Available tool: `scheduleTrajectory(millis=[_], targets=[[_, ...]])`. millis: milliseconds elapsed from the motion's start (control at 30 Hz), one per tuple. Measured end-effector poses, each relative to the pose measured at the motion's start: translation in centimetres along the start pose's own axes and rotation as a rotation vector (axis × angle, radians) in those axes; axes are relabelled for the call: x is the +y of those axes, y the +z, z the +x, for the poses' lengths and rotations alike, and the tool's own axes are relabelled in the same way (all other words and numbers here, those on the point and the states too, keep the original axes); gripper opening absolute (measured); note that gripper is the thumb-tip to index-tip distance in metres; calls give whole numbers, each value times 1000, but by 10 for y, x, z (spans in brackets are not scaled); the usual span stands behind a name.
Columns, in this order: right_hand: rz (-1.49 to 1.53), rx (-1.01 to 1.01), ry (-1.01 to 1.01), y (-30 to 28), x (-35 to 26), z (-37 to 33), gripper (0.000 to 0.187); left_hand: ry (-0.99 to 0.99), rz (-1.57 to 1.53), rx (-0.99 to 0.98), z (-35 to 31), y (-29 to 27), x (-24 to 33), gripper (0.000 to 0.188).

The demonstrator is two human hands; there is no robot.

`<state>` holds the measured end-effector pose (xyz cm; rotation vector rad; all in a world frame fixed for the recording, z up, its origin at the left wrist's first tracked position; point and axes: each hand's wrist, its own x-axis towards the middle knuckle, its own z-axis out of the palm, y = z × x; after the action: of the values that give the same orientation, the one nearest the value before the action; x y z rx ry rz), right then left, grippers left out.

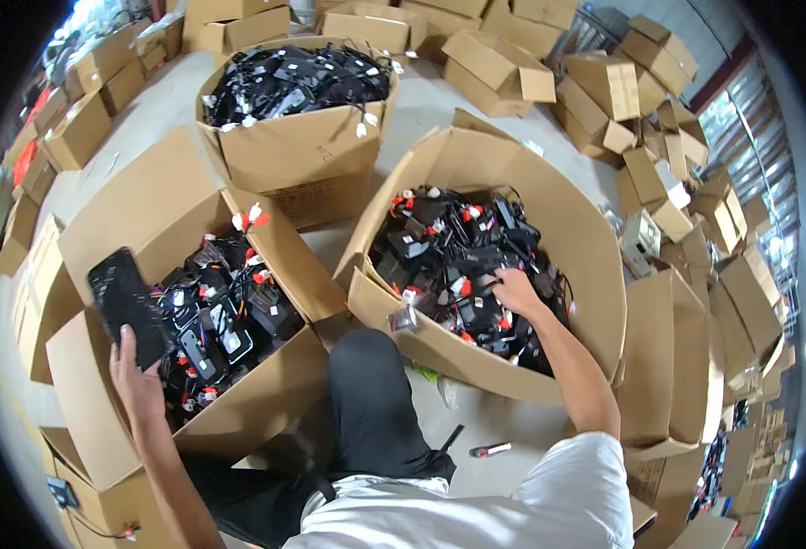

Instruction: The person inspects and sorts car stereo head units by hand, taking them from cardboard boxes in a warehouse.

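Observation:
My left hand (139, 384) grips the lower end of a flat black rectangular device (125, 291), which looks glossy and is held tilted over the left side of an open cardboard box (255, 389). Inside that box lie black electronic units (204, 355) with cables and red and white connectors. To the right, my right hand (518, 295) reaches into a second large cardboard box (476, 369). Its fingers are curled in among more black units and cables (449, 247); what they hold, if anything, I cannot make out.
A third box (302, 156), heaped with black cabled parts, stands behind the two. Many open cartons (664, 348) are piled along the right side, and more stand at the far left. A small red and black object (490, 450) lies on the floor beside my leg.

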<state>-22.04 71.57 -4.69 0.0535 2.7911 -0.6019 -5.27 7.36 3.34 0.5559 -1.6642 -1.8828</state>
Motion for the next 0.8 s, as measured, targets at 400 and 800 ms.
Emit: scheduleTrajectory(millis=[400, 800], targets=[[1718, -305, -435, -141, -62, -33, 31, -286, -386, -114, 5, -25, -34, 36], [1192, -280, -462, 78, -407, -37, 12, -384, -493, -130, -11, -17, -68, 54]])
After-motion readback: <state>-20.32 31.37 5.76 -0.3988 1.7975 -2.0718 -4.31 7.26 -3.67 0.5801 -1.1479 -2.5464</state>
